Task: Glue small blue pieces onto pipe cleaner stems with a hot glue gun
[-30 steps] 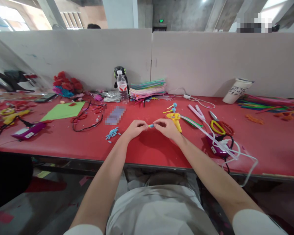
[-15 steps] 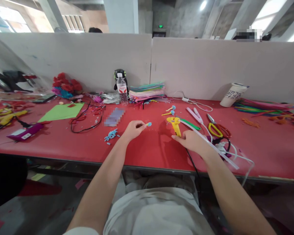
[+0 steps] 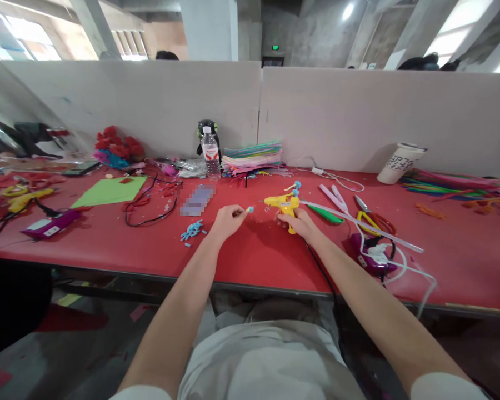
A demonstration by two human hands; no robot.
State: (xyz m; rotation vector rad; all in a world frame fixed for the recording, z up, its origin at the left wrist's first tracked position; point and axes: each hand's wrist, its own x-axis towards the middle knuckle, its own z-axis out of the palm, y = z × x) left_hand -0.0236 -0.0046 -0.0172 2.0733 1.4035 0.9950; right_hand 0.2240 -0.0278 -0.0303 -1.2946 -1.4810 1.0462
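Note:
Pinched in the fingertips of my left hand [image 3: 228, 221] is a small blue fuzzy piece [image 3: 250, 210]; the fingers cover the rest of it. My right hand [image 3: 298, 221] is wrapped round the grip of a yellow hot glue gun [image 3: 284, 202]. Its nozzle points left at the blue piece, a short gap away. From the back of the gun a long clear glue stick [image 3: 358, 221] sticks out to the right. Behind the gun lie finished-looking blue-tipped pieces [image 3: 296, 186] with yellow stems. Short blue fuzzy cuttings [image 3: 190, 230] sit in a pile left of my left hand.
Scissors [image 3: 369, 214], a pink hair-straightener-like tool [image 3: 333, 197] and a purple power strip [image 3: 370, 258] with cables lie right. A water bottle [image 3: 210, 155] and pipe cleaners [image 3: 254, 158] stand along the partition. Green paper [image 3: 108, 191] lies left; a cup [image 3: 400, 164] leans back right.
My right hand has lifted the glue gun and brought it left, swinging its nozzle toward my left hand. The blue piece in my left hand has turned slightly; that hand stays almost in place.

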